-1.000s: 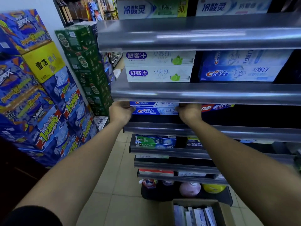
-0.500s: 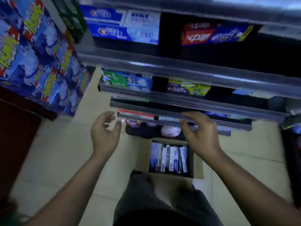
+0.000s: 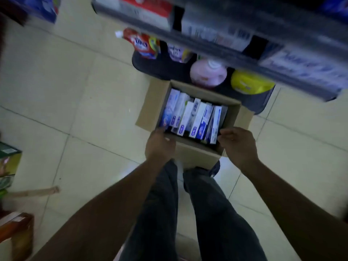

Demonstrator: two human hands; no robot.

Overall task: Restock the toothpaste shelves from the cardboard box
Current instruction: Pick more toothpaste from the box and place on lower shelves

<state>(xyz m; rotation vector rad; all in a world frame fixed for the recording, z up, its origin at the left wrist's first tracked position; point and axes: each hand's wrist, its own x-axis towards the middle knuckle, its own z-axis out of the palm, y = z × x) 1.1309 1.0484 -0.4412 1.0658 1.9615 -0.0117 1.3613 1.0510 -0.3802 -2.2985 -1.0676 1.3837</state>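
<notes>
two bare hands met at the near rim of the open box (image 3: 195, 155) in the head view. the box sat on the tiled floor (image 3: 84, 102), just ahead of the person's legs (image 3: 203, 213) and against the dark base (image 3: 261, 104) under the shelves (image 3: 222, 48). several toothpaste cartons (image 3: 196, 117) stood on end in a row inside it, leaning, with a dark gap at the right wall.

the left hand (image 3: 160, 146) was at the near left corner, its fingertips reaching over the rim toward the end of the leftmost carton. blur and the back of the hand hid whether they gripped anything, so that cannot be told. the right hand (image 3: 238, 146) was at the near right corner, fingers loosely bent and slightly spread, tips just beside the rightmost carton, holding nothing.

behind the box, a pink tub (image 3: 208, 73) and a yellow tub (image 3: 251, 82) rested side by side on the base. a red pouch (image 3: 143, 45) stood further left. the shelves above were blurred, with more cartons lying on them.
</notes>
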